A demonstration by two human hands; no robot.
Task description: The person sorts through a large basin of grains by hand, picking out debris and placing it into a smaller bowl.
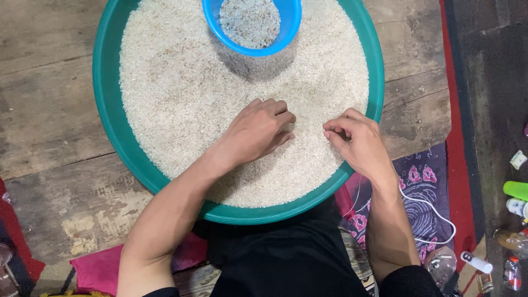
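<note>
1. Head view, setting: worn wooden floorboards (49,110) carry a wide teal basin (107,118), with a red-edged mat (454,143) along the right and a patterned purple cloth (426,179) under the person's right forearm.
2. Head view, contents: the basin is filled almost to its rim with white rice (181,93), spread flat, probably so single grains can be looked over. A blue bowl (291,22) sits pressed into the rice at the far side, itself partly filled with rice, within reach of both hands.
3. Head view, left hand (256,132): it rests palm down on the rice near the basin's middle, fingers (278,118) curled loosely inward and touching the grains; nothing visible is gripped.
4. Head view, right hand (357,140): it lies just beside the left, near the basin's right rim, thumb and forefinger drawn together in a pinch at the rice surface. Whether anything is caught between them is too small to tell.
5. Head view, margins: a white cable (434,212) loops over the cloth, a pink cushion (99,269) lies at lower left, and small bottles (514,242) stand at the far right.
</note>
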